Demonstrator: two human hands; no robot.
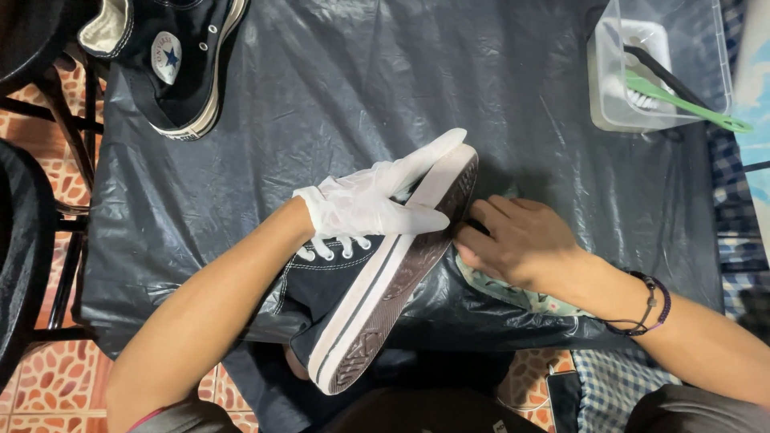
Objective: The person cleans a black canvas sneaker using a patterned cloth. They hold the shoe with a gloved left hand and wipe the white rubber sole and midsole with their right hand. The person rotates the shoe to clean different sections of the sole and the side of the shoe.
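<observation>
The gloved left hand (365, 204) grips the black shoe (377, 273) on its side. The bare right hand (517, 240) has its fingers (481, 232) curled on a cloth (513, 295) by the sole. The tipped shoe might slip off the table (321, 88) if the left fingers let go.

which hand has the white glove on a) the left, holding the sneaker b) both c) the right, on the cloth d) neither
a: the left hand wears the white glove and grips the black sneaker, while the bare right hand presses a cloth by its sole.

A black canvas sneaker (353, 281) with white laces and a white rubber sidewall lies tipped on its side over the black plastic sheet, its brown patterned sole facing right. A pale green patterned cloth (513, 295) lies crumpled just beside the sole.
</observation>
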